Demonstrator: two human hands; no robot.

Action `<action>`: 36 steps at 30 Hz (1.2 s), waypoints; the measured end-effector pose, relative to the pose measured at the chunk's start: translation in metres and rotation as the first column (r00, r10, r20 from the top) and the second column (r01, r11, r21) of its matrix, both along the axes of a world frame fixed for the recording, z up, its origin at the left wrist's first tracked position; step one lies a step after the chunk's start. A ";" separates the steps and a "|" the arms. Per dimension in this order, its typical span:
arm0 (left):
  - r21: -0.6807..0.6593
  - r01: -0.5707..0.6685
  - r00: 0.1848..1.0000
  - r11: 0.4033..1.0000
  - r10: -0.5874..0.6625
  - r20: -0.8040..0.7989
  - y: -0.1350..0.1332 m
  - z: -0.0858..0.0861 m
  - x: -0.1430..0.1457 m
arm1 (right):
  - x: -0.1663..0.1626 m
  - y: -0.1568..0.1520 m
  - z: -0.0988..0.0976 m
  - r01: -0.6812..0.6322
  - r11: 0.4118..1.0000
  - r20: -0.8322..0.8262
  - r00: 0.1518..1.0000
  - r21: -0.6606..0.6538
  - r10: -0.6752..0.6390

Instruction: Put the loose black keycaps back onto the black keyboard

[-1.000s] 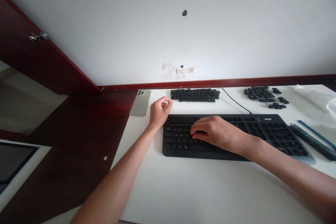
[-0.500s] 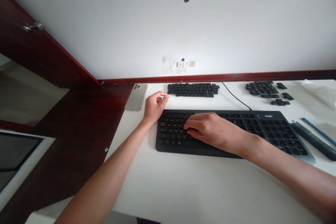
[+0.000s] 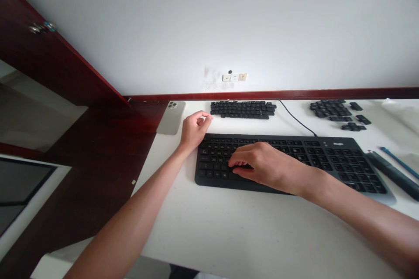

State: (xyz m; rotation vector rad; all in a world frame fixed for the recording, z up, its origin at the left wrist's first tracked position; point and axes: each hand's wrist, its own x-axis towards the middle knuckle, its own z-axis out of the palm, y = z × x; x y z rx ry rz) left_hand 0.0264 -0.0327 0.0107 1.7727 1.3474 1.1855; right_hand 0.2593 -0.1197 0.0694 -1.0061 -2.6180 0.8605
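A black keyboard (image 3: 242, 186) lies across the white desk. Keycaps sit on its left part, while many positions on the right, including the number pad, show bare sockets. My right hand (image 3: 257, 161) is over the left-middle keys, fingers bent down onto them and thumb tucked below; whatever its fingertips hold is hidden. Behind the keyboard's top left corner, my left hand (image 3: 194, 128) rests with curled fingers and thumb against the index finger, nothing visible in it. Its fingertips are beside the left end of several rows of loose black keycaps (image 3: 242, 110).
More loose keycaps (image 3: 330, 109) lie at the back right. A phone (image 3: 171, 117) lies face down at the desk's left edge. The keyboard cable (image 3: 296, 117) runs backward. At right are a black elongated tool (image 3: 394, 175), a blue stick (image 3: 401, 161) and whitish wrapping (image 3: 404, 113).
The view has shifted slightly. My right hand stays over nearly the same keys, its thumb and fingers a little further apart. My left hand keeps its place by the loose keycaps.
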 end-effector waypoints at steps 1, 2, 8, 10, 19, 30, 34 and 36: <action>0.004 0.001 1.000 1.000 -0.001 -0.004 0.000 0.000 0.000 | 0.000 -0.001 -0.001 -0.008 1.000 -0.002 1.000 0.011 0.008; 0.007 0.002 1.000 1.000 -0.002 -0.010 0.000 0.000 0.000 | -0.001 -0.002 -0.002 -0.015 1.000 -0.001 1.000 0.024 0.015; 0.006 0.014 1.000 1.000 -0.014 -0.014 0.001 0.000 0.000 | -0.005 -0.009 0.001 -0.060 0.992 0.086 0.995 0.114 0.050; 0.006 0.014 1.000 1.000 -0.014 -0.015 0.001 -0.001 -0.001 | -0.006 -0.010 0.003 -0.076 0.987 0.114 0.992 0.145 0.060; -0.002 0.025 0.999 1.000 -0.025 -0.029 0.000 -0.002 0.000 | -0.023 -0.042 0.014 -0.196 0.876 0.421 0.907 0.442 -0.009; -0.002 0.013 0.997 1.000 -0.013 -0.073 -0.001 -0.001 0.001 | -0.036 -0.061 0.002 -0.102 0.790 0.362 0.919 0.605 -0.158; 0.010 0.008 0.996 1.000 -0.007 -0.090 -0.001 -0.002 0.001 | -0.040 -0.063 0.001 -0.123 0.807 0.400 0.904 0.577 -0.148; 0.010 0.011 0.996 1.000 -0.010 -0.091 -0.001 -0.002 0.001 | -0.038 -0.060 0.001 -0.137 0.837 0.428 0.895 0.530 -0.126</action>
